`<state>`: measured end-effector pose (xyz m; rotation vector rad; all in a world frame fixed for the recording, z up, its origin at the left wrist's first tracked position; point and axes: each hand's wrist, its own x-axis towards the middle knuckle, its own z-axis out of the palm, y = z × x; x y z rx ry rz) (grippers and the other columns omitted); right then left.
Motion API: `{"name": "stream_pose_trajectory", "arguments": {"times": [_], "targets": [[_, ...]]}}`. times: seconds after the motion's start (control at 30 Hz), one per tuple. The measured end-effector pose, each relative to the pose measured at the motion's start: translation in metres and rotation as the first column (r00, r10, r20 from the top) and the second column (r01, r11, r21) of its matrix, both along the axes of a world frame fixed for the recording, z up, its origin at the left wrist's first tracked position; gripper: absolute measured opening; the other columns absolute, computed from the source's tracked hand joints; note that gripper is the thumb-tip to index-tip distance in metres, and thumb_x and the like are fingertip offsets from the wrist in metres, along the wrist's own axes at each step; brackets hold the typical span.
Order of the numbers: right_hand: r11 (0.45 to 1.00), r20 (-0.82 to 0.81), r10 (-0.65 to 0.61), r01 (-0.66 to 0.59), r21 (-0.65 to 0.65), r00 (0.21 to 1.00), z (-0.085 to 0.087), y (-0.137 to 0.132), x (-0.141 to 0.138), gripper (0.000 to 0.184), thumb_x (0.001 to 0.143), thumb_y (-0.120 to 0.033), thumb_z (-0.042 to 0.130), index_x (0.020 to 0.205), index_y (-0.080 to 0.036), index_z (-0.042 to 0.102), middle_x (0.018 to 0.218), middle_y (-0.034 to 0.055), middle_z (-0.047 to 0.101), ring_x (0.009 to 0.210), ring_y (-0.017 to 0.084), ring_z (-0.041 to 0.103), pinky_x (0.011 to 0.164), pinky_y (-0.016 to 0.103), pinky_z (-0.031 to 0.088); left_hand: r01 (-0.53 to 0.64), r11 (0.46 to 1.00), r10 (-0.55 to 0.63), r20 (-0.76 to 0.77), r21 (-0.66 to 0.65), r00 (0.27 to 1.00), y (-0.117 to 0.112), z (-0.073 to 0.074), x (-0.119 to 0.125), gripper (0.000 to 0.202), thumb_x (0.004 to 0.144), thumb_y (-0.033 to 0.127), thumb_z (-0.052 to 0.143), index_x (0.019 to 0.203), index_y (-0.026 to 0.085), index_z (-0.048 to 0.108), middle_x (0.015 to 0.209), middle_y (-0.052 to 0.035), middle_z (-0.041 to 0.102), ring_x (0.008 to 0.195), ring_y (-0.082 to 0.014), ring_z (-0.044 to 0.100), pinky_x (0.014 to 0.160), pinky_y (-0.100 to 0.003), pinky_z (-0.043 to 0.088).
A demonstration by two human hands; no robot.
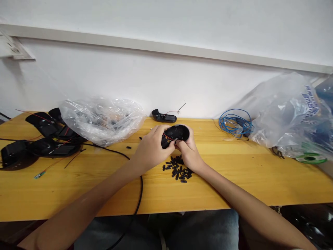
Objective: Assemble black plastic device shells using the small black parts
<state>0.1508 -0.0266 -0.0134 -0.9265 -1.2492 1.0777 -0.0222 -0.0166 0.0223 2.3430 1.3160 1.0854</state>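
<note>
Between both hands, above the middle of the table, is a black plastic housing (pixel 182 132) with its hollow side facing me. A red wire and small parts show inside it. My left hand (pixel 154 146) grips the housing's left end, thumb at the inner edge. Around the right end closes my right hand (pixel 189 149), its thumb pressed inside near the wire. Whatever lies under the thumb tips is hidden. Just below the hands lies a pile of small black plastic pieces (pixel 179 171), partly covered by my right hand.
A similar black housing (pixel 164 116) with wires lies by the wall. Several more housings (pixel 53 147) sit at left, beside a clear plastic bag (pixel 104 121). A black cable (pixel 140 194) crosses the table (pixel 247 173). At right are a blue wire coil (pixel 234 123) and a large plastic bag (pixel 283 114).
</note>
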Motion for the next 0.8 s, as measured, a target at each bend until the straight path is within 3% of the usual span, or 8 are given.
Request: {"name": "stream_pose_trajectory", "arguments": {"times": [0.1, 0.27, 0.7, 0.8], "targets": [[0.989, 0.065, -0.070, 0.061, 0.132, 0.995, -0.001, 0.001, -0.002, 0.045, 0.088, -0.027, 0.063, 0.132, -0.031, 0.055, 0.134, 0.0057, 0.064, 0.131, 0.027, 0.061, 0.127, 0.050, 0.046, 0.007, 0.998, -0.003, 0.060, -0.066, 0.998, 0.003, -0.001, 0.003, 0.033, 0.091, 0.021, 0.073, 0.123, 0.023, 0.064, 0.120, -0.0093, 0.077, 0.112, -0.0320, 0.074, 0.096, -0.049, 0.060], [0.987, 0.095, -0.068, 0.053, 0.152, 0.993, -0.003, 0.002, -0.005, 0.048, 0.091, -0.026, 0.063, 0.137, -0.030, 0.051, 0.139, 0.0068, 0.062, 0.137, 0.026, 0.060, 0.130, 0.048, 0.043, 0.018, 0.983, 0.003, 0.117, -0.182, 0.993, 0.005, -0.001, 0.004, 0.035, 0.088, 0.020, 0.075, 0.121, 0.023, 0.065, 0.113, -0.0067, 0.079, 0.103, -0.0304, 0.075, 0.089, -0.047, 0.059], [0.987, 0.057, -0.110, 0.102, 0.125, 0.992, -0.007, 0.005, -0.011, 0.051, 0.087, -0.024, 0.062, 0.137, -0.029, 0.052, 0.138, 0.0073, 0.062, 0.135, 0.027, 0.059, 0.133, 0.050, 0.038, -0.005, 0.992, 0.023, 0.138, -0.124, 0.990, 0.012, -0.013, 0.009, 0.036, 0.087, 0.019, 0.073, 0.121, 0.024, 0.064, 0.114, -0.0067, 0.080, 0.105, -0.0302, 0.077, 0.093, -0.046, 0.061], [0.993, 0.087, -0.067, 0.058, 0.102, 0.994, -0.001, 0.005, -0.004, 0.051, 0.088, -0.026, 0.062, 0.138, -0.030, 0.052, 0.141, 0.0072, 0.061, 0.137, 0.028, 0.057, 0.134, 0.052, 0.037, 0.053, 0.998, -0.050, 0.122, -0.021, 0.991, 0.012, -0.015, 0.004, 0.041, 0.090, 0.023, 0.070, 0.131, 0.022, 0.063, 0.122, -0.0103, 0.078, 0.112, -0.0312, 0.076, 0.100, -0.049, 0.062]]}}
